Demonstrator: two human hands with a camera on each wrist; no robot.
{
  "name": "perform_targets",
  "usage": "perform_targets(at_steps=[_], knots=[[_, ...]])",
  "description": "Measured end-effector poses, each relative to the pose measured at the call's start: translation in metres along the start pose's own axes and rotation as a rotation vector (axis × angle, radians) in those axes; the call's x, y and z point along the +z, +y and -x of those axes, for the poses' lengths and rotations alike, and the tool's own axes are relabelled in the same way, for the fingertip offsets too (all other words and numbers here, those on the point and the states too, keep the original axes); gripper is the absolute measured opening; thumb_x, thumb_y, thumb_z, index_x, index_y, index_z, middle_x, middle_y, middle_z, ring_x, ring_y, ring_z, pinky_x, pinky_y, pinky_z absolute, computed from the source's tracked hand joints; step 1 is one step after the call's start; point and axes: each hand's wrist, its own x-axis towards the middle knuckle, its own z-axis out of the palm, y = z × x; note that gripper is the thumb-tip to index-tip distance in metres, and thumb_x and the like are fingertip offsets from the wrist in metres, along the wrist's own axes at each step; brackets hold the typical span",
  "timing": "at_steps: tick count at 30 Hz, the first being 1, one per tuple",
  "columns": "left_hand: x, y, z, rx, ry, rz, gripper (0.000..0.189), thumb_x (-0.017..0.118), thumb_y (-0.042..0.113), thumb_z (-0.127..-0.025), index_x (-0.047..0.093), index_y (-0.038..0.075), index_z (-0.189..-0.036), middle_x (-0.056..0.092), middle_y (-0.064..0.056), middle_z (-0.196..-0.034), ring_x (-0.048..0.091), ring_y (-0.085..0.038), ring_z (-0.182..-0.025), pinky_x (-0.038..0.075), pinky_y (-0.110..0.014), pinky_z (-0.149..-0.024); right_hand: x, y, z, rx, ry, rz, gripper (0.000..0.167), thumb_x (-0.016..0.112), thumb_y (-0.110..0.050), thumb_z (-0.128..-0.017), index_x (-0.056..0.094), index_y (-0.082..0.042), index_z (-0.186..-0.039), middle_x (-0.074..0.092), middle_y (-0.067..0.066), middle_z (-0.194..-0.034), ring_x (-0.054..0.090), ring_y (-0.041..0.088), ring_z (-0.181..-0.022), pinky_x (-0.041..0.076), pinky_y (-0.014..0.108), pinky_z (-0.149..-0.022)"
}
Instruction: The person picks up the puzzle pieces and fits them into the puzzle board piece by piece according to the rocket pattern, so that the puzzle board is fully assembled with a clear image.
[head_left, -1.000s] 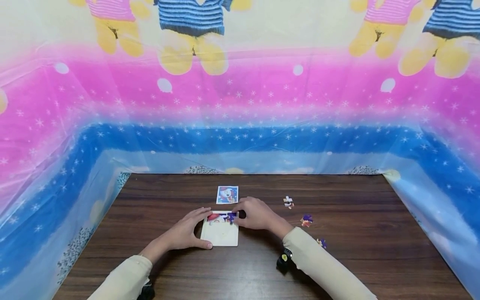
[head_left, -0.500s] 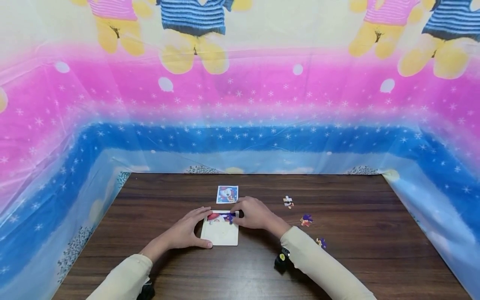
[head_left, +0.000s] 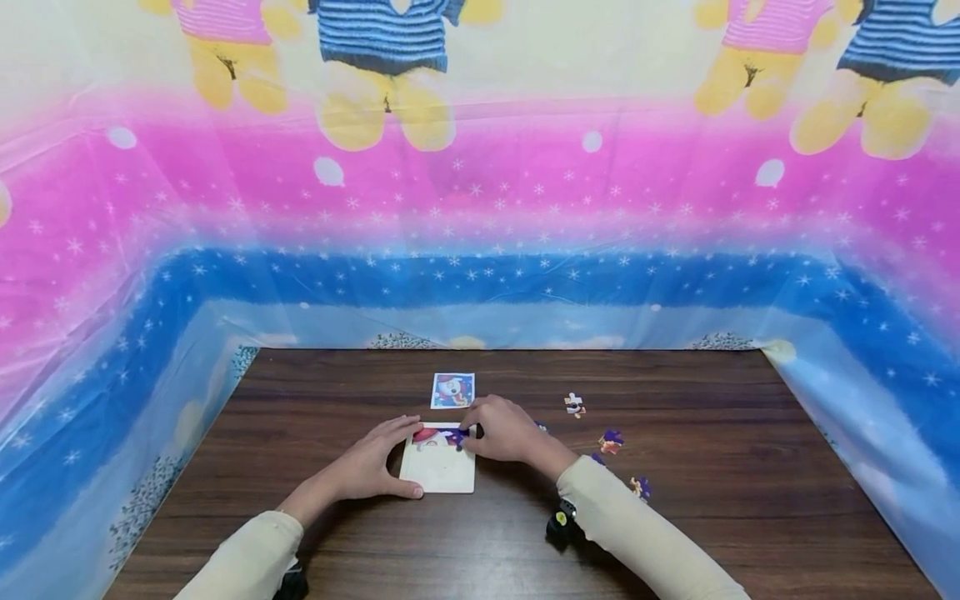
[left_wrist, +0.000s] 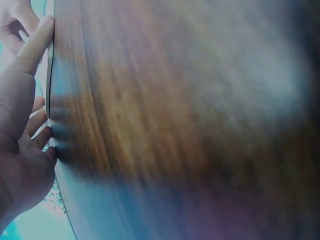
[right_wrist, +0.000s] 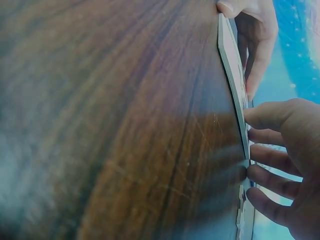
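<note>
A white square puzzle tray [head_left: 438,475] lies on the table in the head view, with joined puzzle pieces [head_left: 426,434] along its far side, printed in red, white and purple. My left hand [head_left: 367,461] holds the tray's left side, thumb at the near corner and fingers at the far one. At the far right corner, thumb and fingertips of my right hand [head_left: 506,429] pinch a purple jigsaw piece [head_left: 458,439], partly hidden by them. The right wrist view shows the tray edge-on [right_wrist: 232,75], the right thumb against it.
Beyond the tray lies a small picture card [head_left: 453,390]. To the right are loose pieces: a white one [head_left: 575,405], a purple-and-orange one [head_left: 611,442] and another [head_left: 640,487]. More pieces [head_left: 597,459] show partly behind the right forearm. A patterned cloth surrounds the table.
My right wrist and forearm have shifted slightly left, and bits of loose pieces beside the forearm have come into sight. The left hand and the tray stay in place.
</note>
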Motion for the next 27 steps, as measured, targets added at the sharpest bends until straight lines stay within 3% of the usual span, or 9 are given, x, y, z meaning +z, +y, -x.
perform_targets(at_steps=[7, 13, 21, 27], knots=[[0.002, -0.001, -0.002, 0.031, 0.002, -0.009, 0.103, 0.084, 0.059, -0.077, 0.042, 0.009, -0.157, 0.035, -0.012, -0.163, 0.025, -0.038, -0.153, 0.030, -0.065, -0.114, -0.005, 0.001, 0.007, -0.020, -0.014, -0.020, 0.028, 0.071, -0.030, -0.097, 0.078, -0.014, -0.118, 0.071, 0.001, -0.118, 0.065, 0.017, -0.108, 0.054, 0.037, -0.093], [0.002, -0.001, -0.001, 0.026, 0.007, -0.010, 0.104, 0.085, 0.059, -0.076, 0.042, 0.010, -0.157, 0.035, -0.012, -0.164, 0.025, -0.038, -0.153, 0.030, -0.065, -0.114, -0.013, 0.007, 0.020, -0.020, 0.060, -0.045, 0.028, 0.070, -0.029, -0.098, 0.076, -0.016, -0.122, 0.071, 0.001, -0.121, 0.064, 0.016, -0.113, 0.054, 0.038, -0.096], [0.002, -0.003, -0.001, 0.027, 0.009, -0.006, 0.105, 0.085, 0.060, -0.076, 0.041, 0.010, -0.157, 0.034, -0.012, -0.164, 0.024, -0.038, -0.153, 0.030, -0.065, -0.114, -0.033, 0.015, 0.047, -0.029, 0.123, -0.082, 0.029, 0.070, -0.030, -0.099, 0.075, -0.016, -0.124, 0.071, -0.002, -0.119, 0.064, 0.013, -0.110, 0.055, 0.037, -0.093], [0.001, -0.003, -0.002, 0.024, 0.010, -0.005, 0.105, 0.085, 0.059, -0.076, 0.042, 0.009, -0.157, 0.034, -0.014, -0.164, 0.025, -0.040, -0.153, 0.031, -0.066, -0.113, -0.046, 0.024, 0.071, 0.012, 0.158, -0.085, 0.030, 0.070, -0.031, -0.098, 0.075, -0.018, -0.125, 0.072, -0.004, -0.119, 0.064, 0.013, -0.113, 0.054, 0.039, -0.095]])
